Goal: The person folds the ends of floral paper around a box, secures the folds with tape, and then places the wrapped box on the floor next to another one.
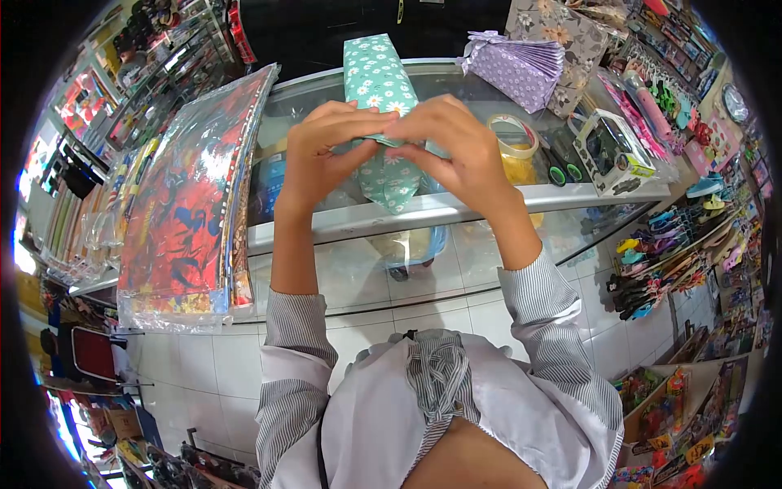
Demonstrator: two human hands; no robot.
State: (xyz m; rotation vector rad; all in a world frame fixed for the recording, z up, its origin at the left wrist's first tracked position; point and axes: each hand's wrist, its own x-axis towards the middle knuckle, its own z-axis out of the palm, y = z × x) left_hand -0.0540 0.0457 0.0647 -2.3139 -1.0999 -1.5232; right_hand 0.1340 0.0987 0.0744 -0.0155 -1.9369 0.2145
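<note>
Both hands, the left hand [326,143] and the right hand [456,143], have fingers clamped on the paper flap of the green box [376,81] at the counter's [456,204] front edge, so the fold should be pressed flat and tight against the box.

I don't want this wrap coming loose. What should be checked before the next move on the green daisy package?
1. Both hands on the fold: left hand and right hand pinch it, ok.
2. Green daisy package lies on the glass counter: ok.
3. Tape roll beside the right hand: ok.
4. Scissors on the counter: ok.
5. Fold flat and tight: cannot tell, fingers cover it.
</note>
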